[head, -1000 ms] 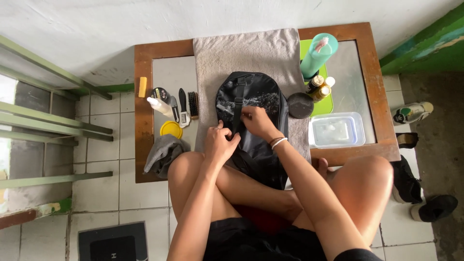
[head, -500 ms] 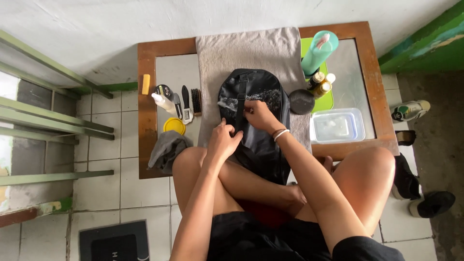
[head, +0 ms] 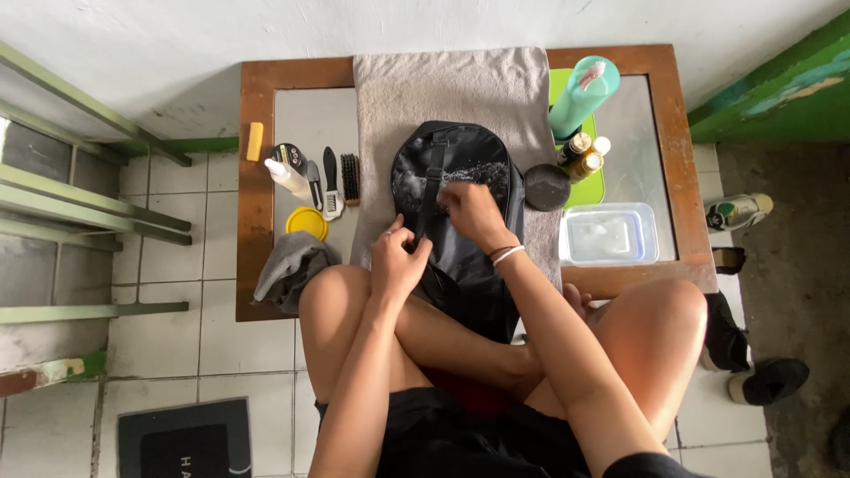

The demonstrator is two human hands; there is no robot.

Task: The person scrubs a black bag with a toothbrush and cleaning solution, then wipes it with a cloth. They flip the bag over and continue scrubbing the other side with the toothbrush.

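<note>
A black backpack (head: 460, 164) lies on a beige towel (head: 460, 88) spread over a low wooden table (head: 252, 177), with soapy foam on its upper part. My left hand (head: 397, 258) grips the lower end of the bag's black strap (head: 431, 190) near the table's front edge. My right hand (head: 474, 212) presses on the bag's middle, fingers curled on the fabric beside the strap. A bracelet sits on my right wrist. I sit cross-legged, and the bag's lower end hangs over my legs.
Left of the towel lie a yellow sponge (head: 255, 142), a white bottle (head: 288, 175), two brushes (head: 340, 181), a yellow lid (head: 307, 223) and a grey cloth (head: 292, 270). On the right stand a teal bottle (head: 580, 96), small bottles (head: 580, 155), a round black lid (head: 546, 187) and a clear tub (head: 609, 235). Shoes (head: 766, 379) lie on the floor.
My right hand has shifted slightly across the bag's middle; my left hand keeps hold of the strap. The view has shifted a little.
</note>
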